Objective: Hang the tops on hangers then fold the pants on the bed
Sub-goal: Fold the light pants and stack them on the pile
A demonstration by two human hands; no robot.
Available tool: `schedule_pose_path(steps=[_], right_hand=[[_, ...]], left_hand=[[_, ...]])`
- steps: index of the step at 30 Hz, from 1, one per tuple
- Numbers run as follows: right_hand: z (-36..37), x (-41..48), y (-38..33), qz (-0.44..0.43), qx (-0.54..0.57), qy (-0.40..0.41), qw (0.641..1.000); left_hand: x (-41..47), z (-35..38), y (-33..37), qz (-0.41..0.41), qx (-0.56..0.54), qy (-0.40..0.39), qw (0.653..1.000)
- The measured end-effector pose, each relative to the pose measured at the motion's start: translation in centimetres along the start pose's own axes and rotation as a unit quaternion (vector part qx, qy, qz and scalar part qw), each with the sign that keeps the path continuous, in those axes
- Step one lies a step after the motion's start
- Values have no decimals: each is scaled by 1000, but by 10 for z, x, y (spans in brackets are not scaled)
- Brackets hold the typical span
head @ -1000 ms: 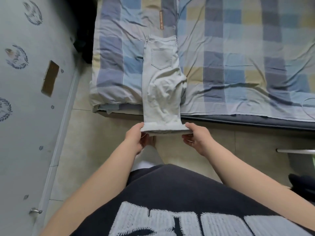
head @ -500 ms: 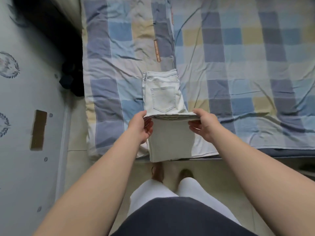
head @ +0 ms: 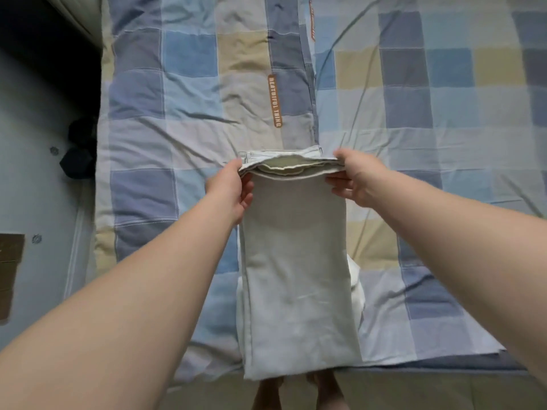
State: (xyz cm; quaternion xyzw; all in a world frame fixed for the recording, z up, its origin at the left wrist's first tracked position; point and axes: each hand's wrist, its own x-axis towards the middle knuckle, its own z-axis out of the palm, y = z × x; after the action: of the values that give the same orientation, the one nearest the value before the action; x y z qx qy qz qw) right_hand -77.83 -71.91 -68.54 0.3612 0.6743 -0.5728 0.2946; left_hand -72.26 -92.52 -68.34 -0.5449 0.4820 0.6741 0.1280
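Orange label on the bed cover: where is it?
Head view, upper middle: the orange label lies on the checked cover, beyond the far edge of the pants.

The pants [head: 299, 291] are pale grey-white; the bed [head: 177, 113] cover is checked in blue, navy, beige and white, with an orange tag [head: 275, 101] lettered white.

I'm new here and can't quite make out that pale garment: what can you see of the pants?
The pants are pale, near-white, denim-like cloth, folded lengthwise into a long strip, then doubled so the leg ends meet the waistband. They lie on the checked bed, the near fold at its edge. The left hand and right hand each pinch a corner of the leg ends, held slightly above the waistband.
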Motion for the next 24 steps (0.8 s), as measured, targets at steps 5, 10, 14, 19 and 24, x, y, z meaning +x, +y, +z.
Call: schedule_pose_path(steps=[5, 10, 14, 19, 24], right_hand=[[18, 80, 4, 2, -56, -73, 996], [14, 94, 55, 16, -53, -134, 989], [-10, 65, 111, -1, -66, -75, 995], [-47, 24, 198, -51, -172, 45, 983], [-69, -10, 272, 30, -193, 28, 980]], left_hand=[[69, 32, -7, 24, 37, -36, 998], [84, 26, -62, 30, 98, -57, 993], [65, 0, -116, 113, 168, -40, 979], [24, -48, -195, 204, 339, 36, 918], [-15, -96, -267, 131, 460, 152, 865]])
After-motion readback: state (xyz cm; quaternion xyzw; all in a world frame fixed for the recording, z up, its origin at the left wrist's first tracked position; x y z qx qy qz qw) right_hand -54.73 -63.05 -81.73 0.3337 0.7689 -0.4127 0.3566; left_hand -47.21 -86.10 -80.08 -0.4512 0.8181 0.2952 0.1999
